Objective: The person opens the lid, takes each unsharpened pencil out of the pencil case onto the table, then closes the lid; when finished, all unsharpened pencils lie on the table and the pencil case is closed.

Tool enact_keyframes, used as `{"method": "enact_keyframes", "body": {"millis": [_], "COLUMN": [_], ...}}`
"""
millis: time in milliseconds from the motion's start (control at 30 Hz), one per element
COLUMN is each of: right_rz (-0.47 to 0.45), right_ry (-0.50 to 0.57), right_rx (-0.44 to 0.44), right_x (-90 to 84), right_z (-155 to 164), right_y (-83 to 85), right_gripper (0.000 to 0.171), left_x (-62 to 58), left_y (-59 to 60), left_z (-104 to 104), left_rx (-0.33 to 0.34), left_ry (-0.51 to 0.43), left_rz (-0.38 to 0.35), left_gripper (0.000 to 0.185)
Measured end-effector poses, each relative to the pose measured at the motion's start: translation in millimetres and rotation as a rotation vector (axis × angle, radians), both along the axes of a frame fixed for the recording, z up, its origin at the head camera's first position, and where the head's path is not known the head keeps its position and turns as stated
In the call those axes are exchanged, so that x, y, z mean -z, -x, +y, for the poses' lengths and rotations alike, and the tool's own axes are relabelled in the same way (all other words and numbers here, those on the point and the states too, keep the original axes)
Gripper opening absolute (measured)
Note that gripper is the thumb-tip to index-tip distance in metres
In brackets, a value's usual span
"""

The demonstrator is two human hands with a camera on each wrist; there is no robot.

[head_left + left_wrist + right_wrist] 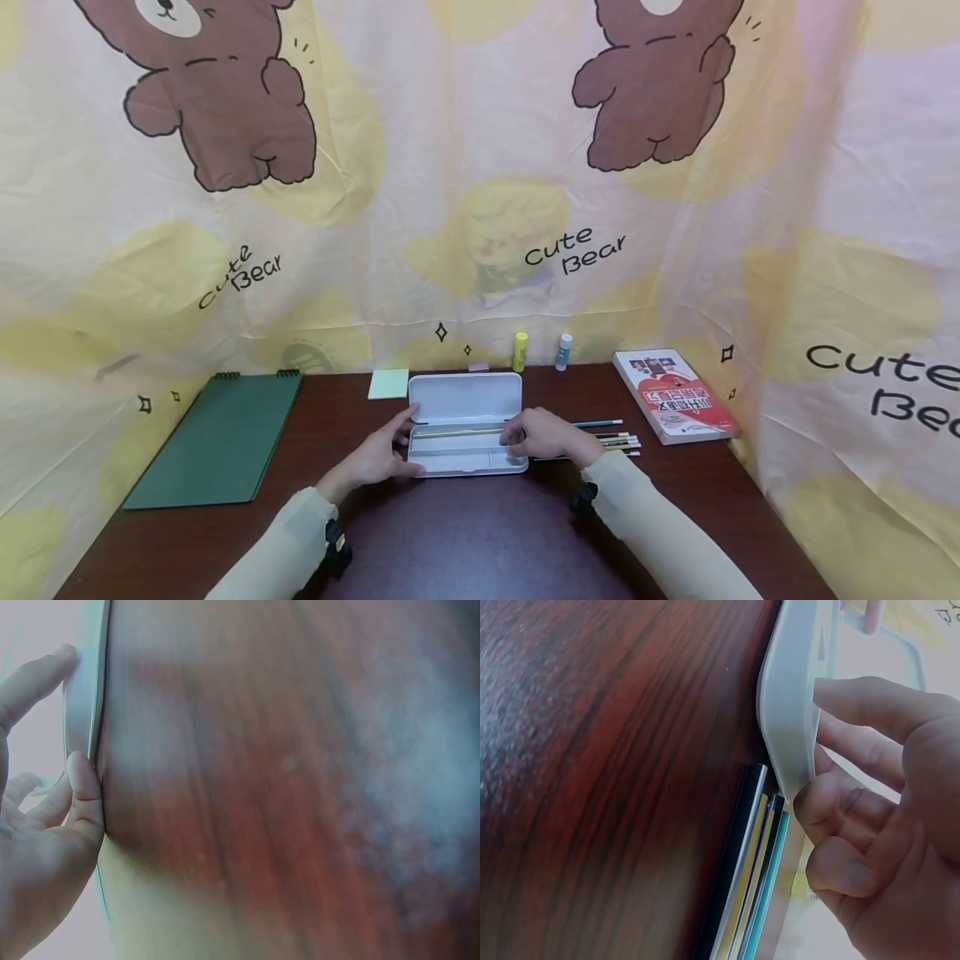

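A white pencil case [468, 462] lies with its lid [467, 398] raised at the back. My left hand [382, 450] grips its left end, thumb at the front corner and fingers farther back; the left wrist view shows fingertips against the case wall [84, 712]. A yellowish pencil [457, 432] lies lengthwise in the back compartment. At its right end my right hand [543, 435] pinches it, the contact hidden behind the fingers. In the right wrist view, the thumb is at the case rim and other fingers [840, 870] curl beside the case end [787, 712].
Several pencils [618, 443] lie just right of the case, partly behind the right forearm. A book [678, 400] is at the right, a green spiral pad [217, 442] at the left. Pale sticky notes [388, 384], a yellow glue stick [520, 352] and a blue-white one [563, 352] are along the back.
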State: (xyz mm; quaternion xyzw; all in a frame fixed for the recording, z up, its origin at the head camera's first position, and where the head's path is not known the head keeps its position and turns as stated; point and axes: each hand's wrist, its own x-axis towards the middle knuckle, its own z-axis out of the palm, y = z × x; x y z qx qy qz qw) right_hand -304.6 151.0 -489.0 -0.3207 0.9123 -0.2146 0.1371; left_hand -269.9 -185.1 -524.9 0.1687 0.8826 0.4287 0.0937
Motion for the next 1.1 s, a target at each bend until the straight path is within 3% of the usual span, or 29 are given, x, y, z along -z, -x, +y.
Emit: {"method": "enact_keyframes", "body": {"millis": [267, 467, 1100], "right_rz": [-0.010, -0.018, -0.011], "right_ry": [-0.037, -0.032, 0.050], "right_rx": [0.027, 0.028, 0.081], "right_x": [1.9, 3.6, 2.4], "right_z": [-4.5, -5.0, -5.5], "right_y": [2.2, 3.5, 0.9], "right_gripper": [0.007, 0.009, 0.008], "left_x": [-1.4, -2.0, -1.5], "left_y": [-0.6, -1.0, 0.5], "left_z": [0.5, 0.8, -0.5], "left_rx": [0.000, -0.002, -0.008], "left_ry": [-0.004, -0.002, 0.010], "left_rz": [-0.002, -0.002, -0.011], "left_gripper": [0.110, 0.110, 0.110]}}
